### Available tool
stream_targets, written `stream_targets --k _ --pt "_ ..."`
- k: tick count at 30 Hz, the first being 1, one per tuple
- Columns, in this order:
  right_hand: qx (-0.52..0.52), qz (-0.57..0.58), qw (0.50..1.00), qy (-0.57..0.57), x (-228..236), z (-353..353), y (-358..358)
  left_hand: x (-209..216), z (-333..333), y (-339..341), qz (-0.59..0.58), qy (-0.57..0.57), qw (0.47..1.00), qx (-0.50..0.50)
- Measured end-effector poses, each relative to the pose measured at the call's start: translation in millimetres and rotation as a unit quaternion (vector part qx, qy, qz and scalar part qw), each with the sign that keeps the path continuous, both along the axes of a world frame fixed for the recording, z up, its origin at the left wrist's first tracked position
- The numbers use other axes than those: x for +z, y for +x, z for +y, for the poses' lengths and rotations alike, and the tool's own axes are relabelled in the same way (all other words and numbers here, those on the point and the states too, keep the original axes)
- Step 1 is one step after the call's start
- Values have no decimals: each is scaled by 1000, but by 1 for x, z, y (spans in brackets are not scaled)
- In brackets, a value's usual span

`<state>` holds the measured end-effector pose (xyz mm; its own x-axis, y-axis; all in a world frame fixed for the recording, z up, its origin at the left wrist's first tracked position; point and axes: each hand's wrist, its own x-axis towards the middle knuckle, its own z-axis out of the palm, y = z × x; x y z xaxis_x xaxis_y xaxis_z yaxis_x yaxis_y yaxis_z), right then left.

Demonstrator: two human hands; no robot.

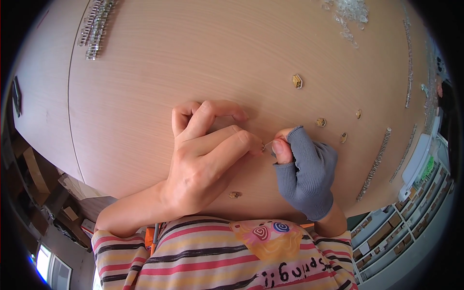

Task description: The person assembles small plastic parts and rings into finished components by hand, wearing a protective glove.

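Note:
My left hand (205, 150) is bare, thumb and forefinger pinched on a tiny piece (263, 147) too small to name. The other fingers curl loosely above the table. My right hand (307, 169) wears a grey knit glove with the thumb and forefinger tips uncovered. Its thumb and forefinger close on what looks like a thin pale strand reaching toward the left fingertips. What lies inside each pinch is mostly hidden. Around my hands lie small gold pieces with pale rims: a larger one (297, 81) farther off, one (320, 122) beyond the glove, another (234, 195) near my body.
Two more gold pieces, one (358, 114) farther out, lie right of the glove. Long rows of small ring-like parts (374, 164) run along the table's right side. A heap of clear bits (353, 10) sits far right, stacked clear pieces (96, 29) far left. Compartmented shelving (401, 227) stands lower right.

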<state>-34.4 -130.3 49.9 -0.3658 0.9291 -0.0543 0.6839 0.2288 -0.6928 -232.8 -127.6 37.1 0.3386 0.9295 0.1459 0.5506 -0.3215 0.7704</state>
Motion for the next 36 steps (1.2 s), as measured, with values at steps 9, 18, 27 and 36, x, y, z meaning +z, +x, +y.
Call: stream_targets --k 9,18,27,36 --pt "-5 -16 1000 19 0 -1 -3 1 0 1 -1 -4 1000 5" --pt "10 -72 997 16 4 0 -10 2 3 1 -6 -13 1000 13" --pt "6 21 999 -47 -1 6 1 -5 2 -1 -20 11 1000 -3" --pt "32 -14 999 14 -4 2 4 -4 1 1 -27 5 1000 -4"
